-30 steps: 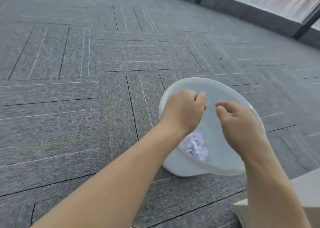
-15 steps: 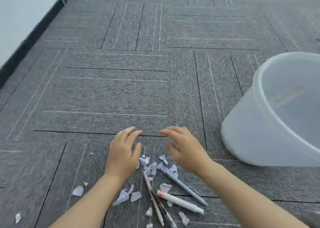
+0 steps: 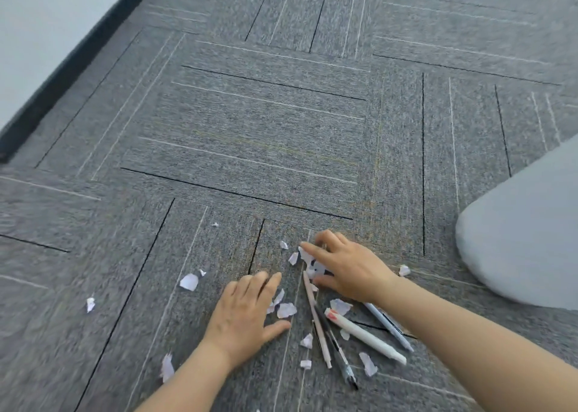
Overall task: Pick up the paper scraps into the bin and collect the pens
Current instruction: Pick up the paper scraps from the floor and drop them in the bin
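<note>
the right hand (image 3: 347, 267) rests spread over a clump of paper scraps (image 3: 308, 260), fingers curving round them, the bin (image 3: 525, 239) well off to its right. the left hand (image 3: 247, 311) lies flat and open beside more scraps; the pens (image 3: 362, 333) lie lengthwise toward the person, just below the right hand.

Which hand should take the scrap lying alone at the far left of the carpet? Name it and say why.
Left. The left hand lies flat on the carpet on that scrap's side; the right hand rests over scraps and pens nearer the bin.
</note>
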`<control>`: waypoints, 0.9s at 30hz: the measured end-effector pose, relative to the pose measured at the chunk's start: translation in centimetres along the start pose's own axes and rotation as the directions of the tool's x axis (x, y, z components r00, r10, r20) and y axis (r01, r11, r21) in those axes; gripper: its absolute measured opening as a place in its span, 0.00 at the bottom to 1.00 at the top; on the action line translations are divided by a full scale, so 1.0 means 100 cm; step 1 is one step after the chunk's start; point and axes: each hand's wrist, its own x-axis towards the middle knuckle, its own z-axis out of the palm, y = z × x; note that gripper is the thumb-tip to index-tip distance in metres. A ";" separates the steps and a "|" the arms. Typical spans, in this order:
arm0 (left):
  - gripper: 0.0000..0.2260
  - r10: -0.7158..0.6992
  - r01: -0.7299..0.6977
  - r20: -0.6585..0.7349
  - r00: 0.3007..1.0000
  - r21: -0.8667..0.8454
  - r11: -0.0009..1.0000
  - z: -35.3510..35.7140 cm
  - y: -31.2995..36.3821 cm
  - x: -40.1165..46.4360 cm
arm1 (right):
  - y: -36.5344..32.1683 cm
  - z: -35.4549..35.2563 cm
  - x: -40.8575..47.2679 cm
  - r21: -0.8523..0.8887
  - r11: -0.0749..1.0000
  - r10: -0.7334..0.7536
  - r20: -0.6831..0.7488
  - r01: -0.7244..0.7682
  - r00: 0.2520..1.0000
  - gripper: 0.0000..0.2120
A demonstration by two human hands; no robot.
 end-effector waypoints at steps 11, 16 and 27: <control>0.15 0.091 -0.089 -0.066 0.994 0.022 0.996 0.008 -0.012 0.043 | -0.009 0.000 0.029 0.014 1.000 0.021 -0.040 -0.020 0.999 0.13; 0.08 -0.157 0.112 -0.170 0.973 -0.245 0.963 -0.009 -0.011 0.066 | 0.009 0.003 0.010 0.265 0.950 0.230 -0.221 -0.169 0.948 0.10; 0.18 0.060 -0.055 -0.110 0.992 0.051 0.997 0.004 -0.001 0.093 | 0.023 0.002 0.022 -0.138 0.989 0.054 -0.028 -0.058 0.998 0.26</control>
